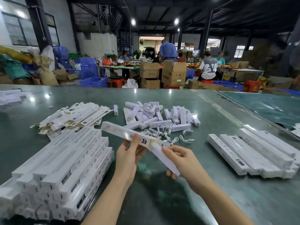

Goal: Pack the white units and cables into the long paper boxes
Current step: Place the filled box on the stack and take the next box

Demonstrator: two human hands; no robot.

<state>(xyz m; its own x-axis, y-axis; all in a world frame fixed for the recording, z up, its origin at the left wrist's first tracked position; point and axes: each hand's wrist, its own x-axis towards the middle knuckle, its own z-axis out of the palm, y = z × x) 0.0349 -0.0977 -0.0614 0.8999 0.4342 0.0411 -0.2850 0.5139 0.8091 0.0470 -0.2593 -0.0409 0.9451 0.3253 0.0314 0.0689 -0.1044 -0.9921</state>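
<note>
Stacked boxes (53,172) lie nearest the camera at lower left, closed and piled on the table (211,111). Behind them sits a heap of flat, unfolded boxes (73,116).

At centre, the left hand (128,158) grips an open box (128,133) near its open end, thumb on top and fingers curled beneath, the box tilted up and away to the left. The right hand (180,158) pinches a white unit (164,158) between thumb and curled fingers, the unit's tip just inside the box mouth. Both forearms rise from the lower edge and converge on the box.

Beyond the hands lies a pile of loose units (162,114), with loose cables (167,135) just in front of it. Filled boxes (253,153) lie in a row at right.

Risks, judged from this position:
- Misalignment of unit and box could catch the end flaps and crease or tear them.
- A loose grip near the mouth could let the box pivot, jamming the unit.
- Whether a cable is already inside cannot be told; omitting it would leave the pack incomplete.
</note>
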